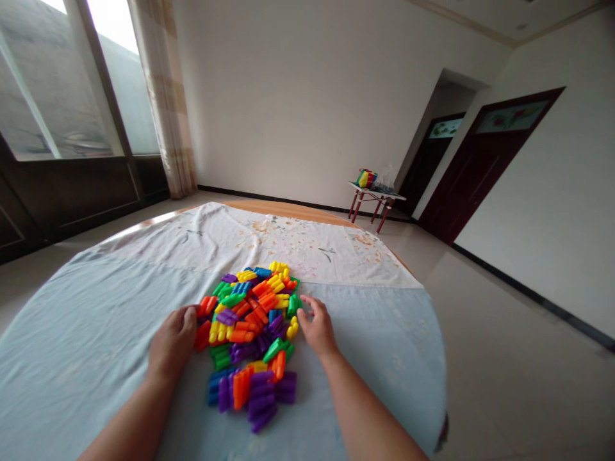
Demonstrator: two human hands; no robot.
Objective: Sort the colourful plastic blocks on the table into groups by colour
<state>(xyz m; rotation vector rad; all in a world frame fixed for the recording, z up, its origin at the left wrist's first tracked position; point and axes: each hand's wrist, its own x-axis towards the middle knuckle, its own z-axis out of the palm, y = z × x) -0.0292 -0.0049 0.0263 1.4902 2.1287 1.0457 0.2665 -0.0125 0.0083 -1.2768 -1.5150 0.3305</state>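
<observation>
A heap of bright plastic building pieces, shaped like joined tubes in orange, yellow, green, blue and purple, lies on the tablecloth. My left hand (173,338) rests at the heap's left side, beside a red-orange piece (207,305); it looks open, cupped with its fingers curved, and some fingers are partly hidden. On the opposite side my right hand (318,325) is open, thumb and fingers apart, close to a green piece (293,305) and a yellow piece (293,328). Whether the fingertips touch these pieces I cannot tell. Several purple pieces (262,396) lie at the near end of the heap.
A pale blue cloth (379,365) and a white flowered cloth (216,234) cover the round wooden table (288,209). Beyond it, a small table (369,192) against the wall carries a colourful bag (366,178) and a clear plastic bag (385,176).
</observation>
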